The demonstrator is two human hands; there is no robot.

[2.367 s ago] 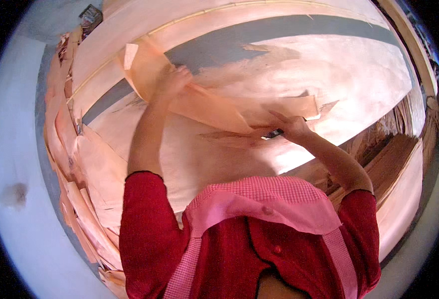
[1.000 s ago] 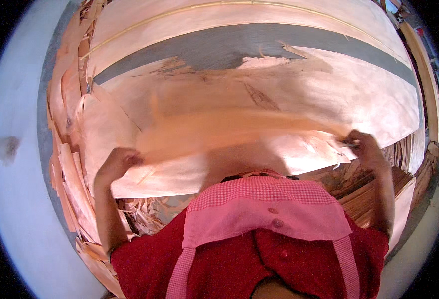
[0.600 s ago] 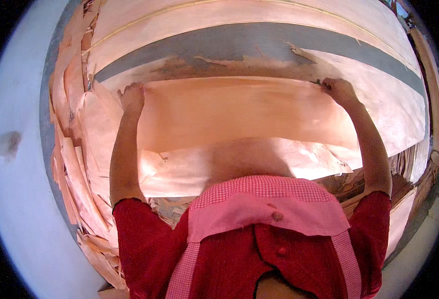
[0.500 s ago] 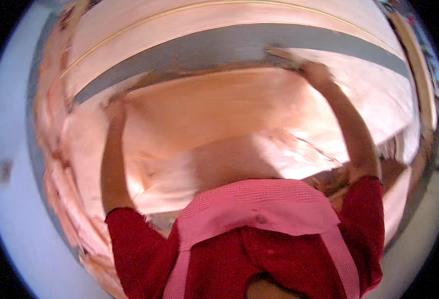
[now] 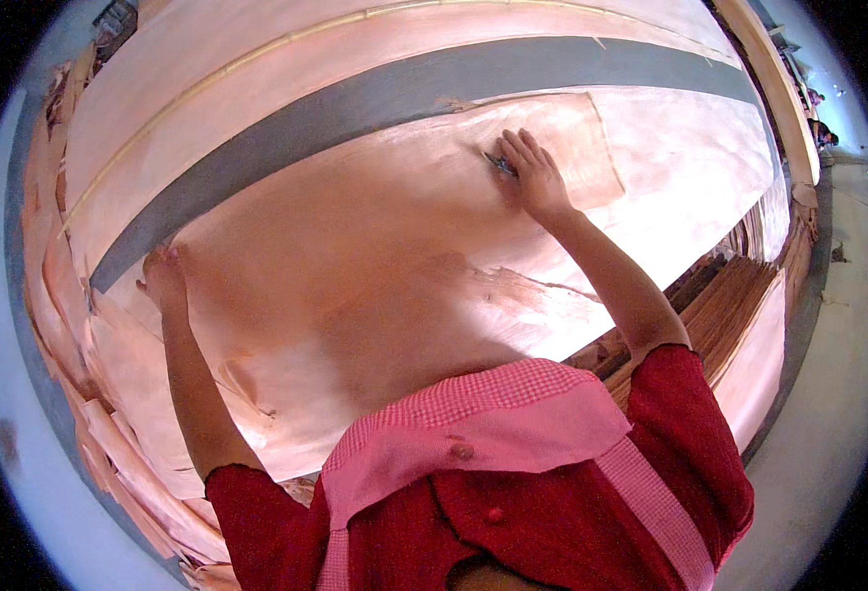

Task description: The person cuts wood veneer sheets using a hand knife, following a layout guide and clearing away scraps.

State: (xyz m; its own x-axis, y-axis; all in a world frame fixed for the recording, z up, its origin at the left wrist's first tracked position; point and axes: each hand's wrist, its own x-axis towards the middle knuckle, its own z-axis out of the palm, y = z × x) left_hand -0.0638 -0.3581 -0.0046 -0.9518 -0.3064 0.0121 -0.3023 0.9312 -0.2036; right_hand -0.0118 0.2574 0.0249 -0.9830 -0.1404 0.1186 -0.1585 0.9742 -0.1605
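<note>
My right hand (image 5: pixel 542 177) rests on an orange-pink veneer strip (image 5: pixel 375 207) near its right end, fingers stretched over it, a small dark tool (image 5: pixel 503 167) held beneath them at the thumb side. At the strip's left end my left hand (image 5: pixel 165 278) has bent fingers gripping or pressing the edge; its fingertips are hard to make out. The strip lies on a broad, pale veneer sheet (image 5: pixel 690 158) with torn, ragged patches, just below a curved grey band (image 5: pixel 335 94).
A thin bamboo stick (image 5: pixel 365 15) crosses the sheet beyond the band. Ragged veneer offcuts (image 5: pixel 50 246) line the left side; stacked brown veneer (image 5: pixel 709 325) lies at lower right. A long board (image 5: pixel 778 89) borders the right, with small, unclear figures of people (image 5: pixel 821 133) beyond.
The strip has been moved forward and laid flat along the grey band. Both hands moved forward with it; my right fingers are now spread over it. The view has rotated, revealing more at right.
</note>
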